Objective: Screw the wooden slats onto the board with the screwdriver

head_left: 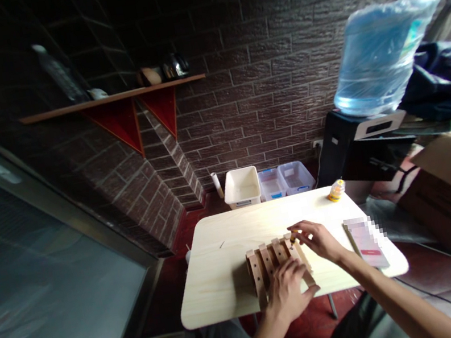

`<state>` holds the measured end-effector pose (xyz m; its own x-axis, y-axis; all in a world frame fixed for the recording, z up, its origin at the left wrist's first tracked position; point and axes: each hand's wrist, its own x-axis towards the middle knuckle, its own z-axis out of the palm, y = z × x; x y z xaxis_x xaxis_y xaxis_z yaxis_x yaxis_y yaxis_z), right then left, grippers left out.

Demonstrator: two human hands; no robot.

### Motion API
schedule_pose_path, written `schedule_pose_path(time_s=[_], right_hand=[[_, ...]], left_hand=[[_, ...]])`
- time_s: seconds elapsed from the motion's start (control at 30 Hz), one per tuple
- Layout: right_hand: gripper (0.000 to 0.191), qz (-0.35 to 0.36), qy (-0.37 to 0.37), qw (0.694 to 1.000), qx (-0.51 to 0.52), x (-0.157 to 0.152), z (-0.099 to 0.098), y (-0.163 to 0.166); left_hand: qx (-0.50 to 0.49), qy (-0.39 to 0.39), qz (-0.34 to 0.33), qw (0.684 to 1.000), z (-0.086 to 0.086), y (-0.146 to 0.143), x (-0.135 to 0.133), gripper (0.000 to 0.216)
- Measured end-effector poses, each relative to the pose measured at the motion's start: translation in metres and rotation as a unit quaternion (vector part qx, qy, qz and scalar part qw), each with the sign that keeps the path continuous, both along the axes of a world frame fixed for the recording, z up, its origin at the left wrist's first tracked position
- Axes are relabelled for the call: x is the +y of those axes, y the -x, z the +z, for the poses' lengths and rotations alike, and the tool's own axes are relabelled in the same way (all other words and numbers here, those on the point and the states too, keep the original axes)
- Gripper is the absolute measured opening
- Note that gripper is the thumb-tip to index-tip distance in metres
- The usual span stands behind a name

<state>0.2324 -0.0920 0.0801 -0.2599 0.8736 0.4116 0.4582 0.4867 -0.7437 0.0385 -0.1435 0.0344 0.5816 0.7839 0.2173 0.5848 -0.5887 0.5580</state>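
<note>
On the table lies a brown wooden slatted rack [258, 279], its pale slats dotted with dark holes. My left hand [287, 291] rests across its near right part, fingers stretched over the slats and thumb apart. At the far right corner, my right hand [316, 239] pinches a small screwdriver [293, 237] with a yellow and black handle. Its tip points down at the rightmost slat, by a hole; whether it touches a screw is too small to tell. My left hand covers part of the rack. A thin dark pin-like piece [221, 244] lies left of the rack.
The pale table [212, 275] carries a yellow-labelled bottle [336, 191] at the far right and a pinkish-white box or booklet [367, 246] at the right. Plastic bins [238, 171] stand behind it. A water dispenser [333, 139] and a cardboard box [435, 209] are at the right.
</note>
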Motion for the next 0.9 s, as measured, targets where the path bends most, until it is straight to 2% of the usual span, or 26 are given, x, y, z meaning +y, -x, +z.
schedule_pose_path(time_s=[0.13, 0.5, 0.9], right_hand=[[0.029, -0.018, -0.001, 1.000, 0.003, -0.0013, -0.0001, 0.0037], [0.044, 0.023, 0.003, 1.000, -0.020, -0.0077, 0.0012, -0.0018], [0.029, -0.003, 0.014, 1.000, 0.001, -0.0058, 0.0019, 0.0031]], left_hand=[[0.003, 0.005, -0.001, 1.000, 0.0009, -0.0003, 0.0001, 0.041], [0.004, 0.007, -0.004, 1.000, 0.0027, 0.0002, -0.0019, 0.042], [0.004, 0.014, -0.001, 1.000, 0.0057, 0.0009, -0.0019, 0.042]])
